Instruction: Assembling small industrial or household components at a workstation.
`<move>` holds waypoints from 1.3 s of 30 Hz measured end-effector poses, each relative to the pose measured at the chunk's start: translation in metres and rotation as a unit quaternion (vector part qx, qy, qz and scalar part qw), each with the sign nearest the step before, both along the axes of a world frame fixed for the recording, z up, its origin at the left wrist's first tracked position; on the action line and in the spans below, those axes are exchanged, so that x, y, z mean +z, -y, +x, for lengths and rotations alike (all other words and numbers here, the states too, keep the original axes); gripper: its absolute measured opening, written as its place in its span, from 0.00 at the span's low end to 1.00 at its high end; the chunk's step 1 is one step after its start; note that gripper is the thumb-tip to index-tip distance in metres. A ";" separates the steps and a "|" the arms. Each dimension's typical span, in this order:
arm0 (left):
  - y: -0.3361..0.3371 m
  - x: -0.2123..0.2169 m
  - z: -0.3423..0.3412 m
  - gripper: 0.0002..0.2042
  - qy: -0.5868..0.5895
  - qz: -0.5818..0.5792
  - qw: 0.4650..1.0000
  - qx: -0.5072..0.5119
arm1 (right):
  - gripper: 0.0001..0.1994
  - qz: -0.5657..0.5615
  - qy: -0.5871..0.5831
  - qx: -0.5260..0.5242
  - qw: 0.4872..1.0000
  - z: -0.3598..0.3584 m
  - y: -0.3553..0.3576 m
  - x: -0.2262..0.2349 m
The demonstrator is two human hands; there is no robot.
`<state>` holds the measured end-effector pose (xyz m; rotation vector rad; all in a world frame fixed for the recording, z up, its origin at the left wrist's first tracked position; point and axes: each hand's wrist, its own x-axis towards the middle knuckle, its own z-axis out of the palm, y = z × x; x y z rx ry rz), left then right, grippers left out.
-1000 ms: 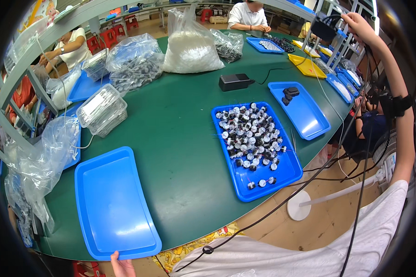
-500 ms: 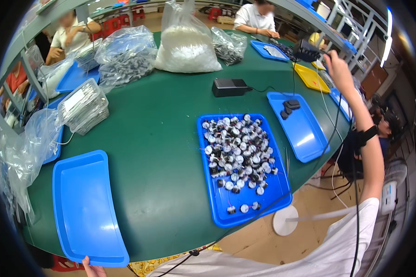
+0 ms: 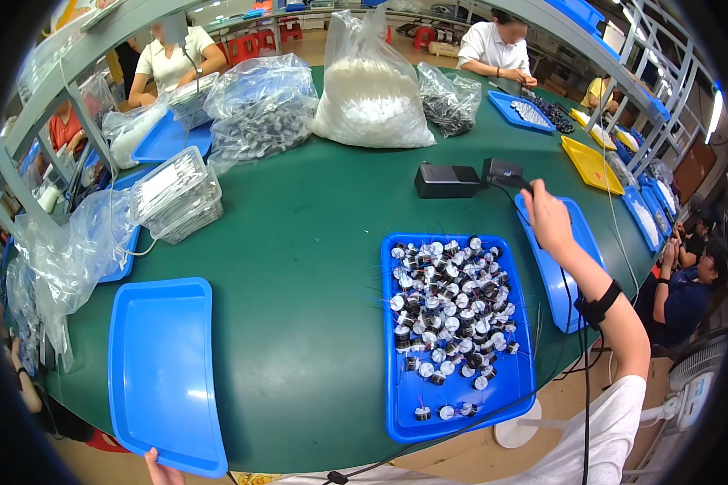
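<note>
My left hand (image 3: 163, 470) grips the near rim of a blue tray (image 3: 160, 364) at the front left of the table, its inside bare. My right hand (image 3: 548, 218) is closed on a black cable (image 3: 523, 183) beside a small black box (image 3: 501, 171). This box sits on the table close to a larger black box (image 3: 446, 181). Nearer to me, a second blue tray (image 3: 463, 416) holds many small round parts (image 3: 453, 311), white and black with thin wires. My right hand and forearm partly cover a third blue tray (image 3: 570, 279).
A large clear bag of white pieces (image 3: 372, 97) stands at the back, between bags of dark parts (image 3: 271, 121). A clear plastic box (image 3: 178, 194) is at left. A yellow tray (image 3: 592, 164) lies far right. Co-workers (image 3: 497, 52) sit beyond. Cables hang near my right arm.
My right hand has come down and nearer, bringing the small black box from the air to the table beside the larger one. The view has shifted; my left hand stays on the tray rim.
</note>
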<state>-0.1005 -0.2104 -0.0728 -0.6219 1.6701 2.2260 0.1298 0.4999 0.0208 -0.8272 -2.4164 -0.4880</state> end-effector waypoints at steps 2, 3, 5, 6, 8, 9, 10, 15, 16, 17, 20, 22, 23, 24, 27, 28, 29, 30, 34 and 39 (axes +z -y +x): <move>-0.004 0.000 0.001 0.28 0.000 -0.008 1.000 -0.006 | 0.11 -0.021 -0.006 -0.002 1.000 0.001 0.013 -0.014; -0.007 -0.001 0.002 0.28 -0.005 0.003 1.000 -0.002 | 0.11 -0.022 -0.008 -0.007 1.000 0.005 0.014 -0.018; -0.002 -0.004 -0.002 0.27 -0.012 0.011 1.000 -0.002 | 0.11 -0.055 0.013 -0.024 0.998 0.011 0.016 -0.027; 0.005 -0.009 -0.004 0.27 -0.007 0.013 1.000 -0.011 | 0.13 -0.112 0.017 -0.073 0.991 0.009 0.022 -0.026; 0.021 -0.017 -0.007 0.27 -0.004 0.010 1.000 -0.023 | 0.14 -0.148 0.007 -0.076 0.986 0.010 0.015 -0.039; 0.027 -0.021 -0.010 0.25 0.007 0.035 0.998 -0.050 | 0.15 -0.177 -0.001 -0.078 0.981 0.013 0.010 -0.044; 0.032 -0.024 -0.014 0.23 0.018 0.060 0.995 -0.077 | 0.18 -0.215 -0.003 -0.089 0.973 0.014 0.005 -0.047; 0.002 0.000 -0.010 0.16 0.006 0.079 0.994 -0.073 | 0.24 -0.305 0.019 -0.038 0.951 0.043 -0.006 -0.025; -0.006 0.008 -0.008 0.16 -0.005 0.054 0.993 -0.102 | 0.23 -0.290 0.000 -0.011 0.957 0.053 0.009 -0.015; -0.013 0.016 -0.005 0.16 -0.017 0.028 0.991 -0.128 | 0.21 -0.275 -0.022 0.019 0.961 0.059 0.030 0.007; -0.018 0.028 -0.003 0.17 0.007 -0.048 0.976 -0.214 | 0.12 -0.279 0.017 -0.017 0.960 0.086 0.121 0.074; -0.002 0.029 -0.014 0.18 0.050 -0.003 0.944 -0.326 | 0.10 -0.336 0.026 -0.104 0.936 0.119 0.170 0.084; 0.007 0.024 -0.023 0.18 0.094 0.052 0.894 -0.435 | 0.11 -0.385 0.002 -0.150 0.911 0.140 0.197 0.081; 0.013 0.012 -0.034 0.17 0.154 0.166 0.862 -0.453 | 0.11 -0.387 -0.019 -0.175 0.905 0.163 0.221 0.068; -0.005 -0.004 -0.029 0.20 0.138 0.295 0.865 -0.383 | 0.12 -0.353 0.008 -0.310 0.883 0.208 0.312 0.026; -0.011 -0.003 -0.018 0.27 0.156 0.275 0.892 -0.321 | 0.11 -0.431 0.008 -0.374 0.821 0.195 0.333 0.016; -0.020 0.000 -0.013 0.27 0.163 0.280 0.891 -0.319 | 0.10 -0.433 0.045 -0.377 0.817 0.197 0.354 -0.002; -0.026 0.006 -0.009 0.25 0.162 0.264 0.897 -0.315 | 0.09 -0.479 0.048 -0.347 0.805 0.196 0.375 -0.016; -0.035 0.011 0.007 0.25 0.069 0.190 0.877 -0.437 | 0.10 -0.628 -0.020 -0.056 0.776 0.116 0.434 -0.047; -0.074 0.036 0.026 0.18 -0.055 0.074 0.781 -0.617 | 0.12 -0.412 -0.141 0.215 0.874 0.004 0.467 -0.056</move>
